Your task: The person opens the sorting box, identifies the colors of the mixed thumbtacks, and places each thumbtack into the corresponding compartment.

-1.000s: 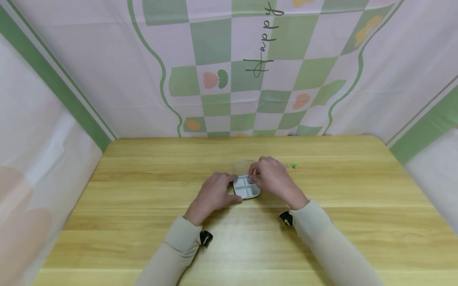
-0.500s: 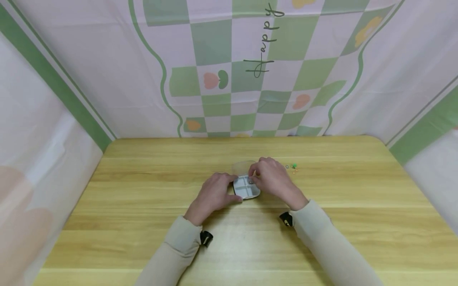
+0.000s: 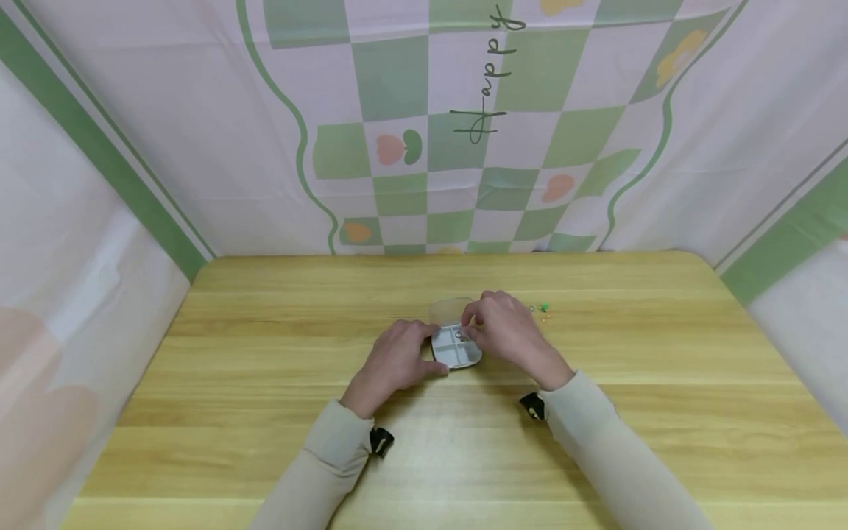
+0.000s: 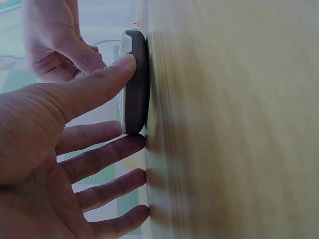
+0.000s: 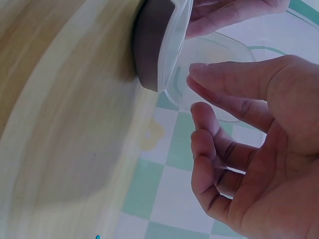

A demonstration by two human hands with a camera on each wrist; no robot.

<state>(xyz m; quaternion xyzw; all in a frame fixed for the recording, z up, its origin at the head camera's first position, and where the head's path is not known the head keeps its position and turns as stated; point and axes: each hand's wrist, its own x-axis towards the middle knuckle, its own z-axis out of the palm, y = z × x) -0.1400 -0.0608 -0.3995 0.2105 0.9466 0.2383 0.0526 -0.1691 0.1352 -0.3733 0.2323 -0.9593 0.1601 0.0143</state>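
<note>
A small pill box with a white divided tray and a dark underside lies on the table with its clear lid tipped back. My left hand grips the box from the left between thumb and forefinger; in the left wrist view its other fingers spread against the table. My right hand hovers over the far right compartment, thumb and forefinger tips close together. A tiny ring-shaped piece shows in that compartment beside these fingertips. Nothing is visible between them in the right wrist view, but the tips overlap.
Several tiny pieces, some green and orange, lie on the wooden table to the right of my right hand, including a green piece. Behind the table hangs a checkered cloth.
The small ring-shaped piece now shows left of my right fingertips, where before it was at them. My right hand has shifted slightly right. My left hand and the box stay put.
</note>
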